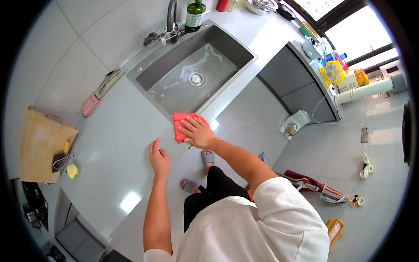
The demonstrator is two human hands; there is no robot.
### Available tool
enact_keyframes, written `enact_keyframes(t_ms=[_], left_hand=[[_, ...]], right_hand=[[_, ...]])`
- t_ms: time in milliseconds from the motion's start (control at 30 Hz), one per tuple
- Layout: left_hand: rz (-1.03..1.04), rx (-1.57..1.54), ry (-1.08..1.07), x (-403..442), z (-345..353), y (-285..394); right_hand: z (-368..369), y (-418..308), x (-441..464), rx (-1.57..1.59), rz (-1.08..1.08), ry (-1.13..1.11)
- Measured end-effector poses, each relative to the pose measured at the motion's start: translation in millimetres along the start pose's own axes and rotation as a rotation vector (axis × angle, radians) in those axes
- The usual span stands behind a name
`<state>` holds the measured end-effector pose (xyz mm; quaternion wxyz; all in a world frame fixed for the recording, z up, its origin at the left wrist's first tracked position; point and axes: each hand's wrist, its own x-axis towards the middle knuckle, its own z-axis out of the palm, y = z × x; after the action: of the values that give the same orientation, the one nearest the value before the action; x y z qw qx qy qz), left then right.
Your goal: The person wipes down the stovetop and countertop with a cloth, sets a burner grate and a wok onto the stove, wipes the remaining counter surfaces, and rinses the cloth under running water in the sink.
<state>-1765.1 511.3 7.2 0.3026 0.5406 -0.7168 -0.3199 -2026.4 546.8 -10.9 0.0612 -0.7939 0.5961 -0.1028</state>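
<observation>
My right hand point(198, 132) presses on a red cleaning cloth point(179, 135), fingers over its top and thumb at its near side. The cloth lies at the counter's front edge, by the near corner of the grey sink point(153, 98). Its underside is hidden. My left hand point(159, 160) is over or on the pale countertop point(109, 153), fingers slightly bent, thumb apart, nothing in it. Whether it touches the surface, I cannot tell. Water and whitish suds spread over the sink bottom around the drain point(197, 79).
A faucet point(172, 22) and green bottle point(195, 16) stand behind the sink. Leftward are a pink cloth point(91, 105), a wooden cutting board point(41, 139) and a yellow-green piece point(72, 170). A yellow fan point(333, 73) stands on the right counter; mops point(305, 181) are on my right.
</observation>
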Motion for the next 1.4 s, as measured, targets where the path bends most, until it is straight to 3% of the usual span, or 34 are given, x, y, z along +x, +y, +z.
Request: enact_keyframes(t_ms=[167,567,700,767,833,900,967,1033,1100,1167,1200,1233,1300,1400], left_hand=[[-0.034,0.04,0.005,26.6,43.6,30.7],[0.016,0.08,-0.034,139.7,263.3,168.0],[0.068,0.055,-0.062,166.0,315.8,203.7],[0.13,0.083,-0.114,176.7,330.0,226.7],[0.163,0.079,-0.122,186.3,346.5,232.0],[0.196,0.075,-0.125,197.7,353.6,239.3],[0.152,0.006,-0.191,210.4,359.0,251.5],[0.169,-0.017,-0.189,225.0,366.5,253.5],[0.18,-0.048,-0.189,243.6,375.3,255.7],[0.251,0.006,-0.131,258.6,382.1,257.3],[0.252,0.0,-0.123,267.6,384.5,259.1],[0.232,-0.032,-0.141,277.8,388.0,261.1],[0.203,-0.064,-0.17,293.5,394.7,267.8],[0.253,-0.045,-0.179,325.1,411.2,285.5]], right_hand=[[-27.2,95.4,-6.2,-0.032,-0.014,-0.005],[-84.0,397.7,-30.1,-0.042,-0.095,0.032],[-89.3,477.5,-25.3,-0.003,0.014,0.076],[-89.4,501.8,-20.1,0.171,0.14,0.084],[-101.4,514.9,-13.6,0.231,0.205,0.181],[-110.1,519.3,-4.3,0.83,0.668,0.354],[-136.7,515.7,9.5,0.938,0.793,0.611],[-143.1,538.0,14.9,0.417,0.864,0.952],[-136.1,546.3,7.7,0.381,0.872,0.936],[-98.5,548.5,1.9,-0.119,0.883,0.541],[-101.7,539.8,2.7,-0.041,0.916,0.394],[-105.7,539.6,11.6,-0.046,0.909,0.399],[-106.4,541.3,23.7,0.002,1.13,0.357],[-109.6,568.1,31.7,0.022,1.26,0.346]])
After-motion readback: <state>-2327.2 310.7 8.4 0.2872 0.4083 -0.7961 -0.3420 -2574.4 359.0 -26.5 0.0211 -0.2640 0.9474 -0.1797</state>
